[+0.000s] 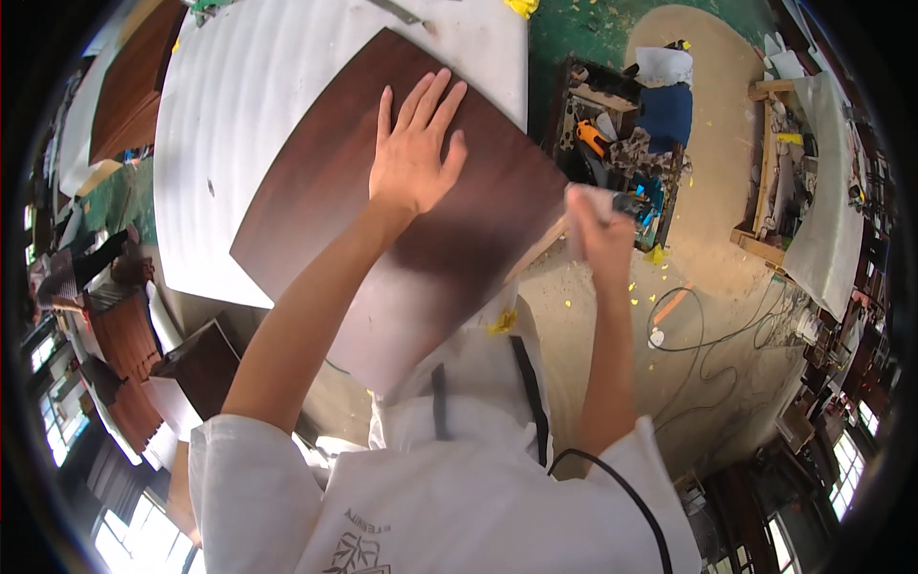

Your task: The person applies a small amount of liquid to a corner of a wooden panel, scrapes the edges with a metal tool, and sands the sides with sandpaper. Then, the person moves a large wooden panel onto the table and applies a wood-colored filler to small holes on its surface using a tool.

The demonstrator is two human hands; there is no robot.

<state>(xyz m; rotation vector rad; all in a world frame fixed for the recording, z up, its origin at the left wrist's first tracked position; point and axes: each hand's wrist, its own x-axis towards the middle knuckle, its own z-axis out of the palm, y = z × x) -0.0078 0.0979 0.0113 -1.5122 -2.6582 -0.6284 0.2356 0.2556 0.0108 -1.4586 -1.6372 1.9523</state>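
A dark reddish-brown wooden panel [316,182] lies on a white foam-covered work surface [215,124], with its near corner reaching toward my body. Flat on the panel's upper middle rests my left hand [416,143], its fingers stretched out. My right hand [602,239] is closed at the panel's right corner, thumb uppermost. Something small and pale shows at its fingers, but motion smears it and I cannot make out what it is. Whether that thing touches the panel's edge cannot be told.
Right of the panel stands an open tool box [626,120] of cluttered tools, an orange-handled tool [591,139] among them. A black cable [703,340] loops over the dusty floor. More brown panels [139,81] stand at the far left. A metal strip [394,11] lies beyond the panel.
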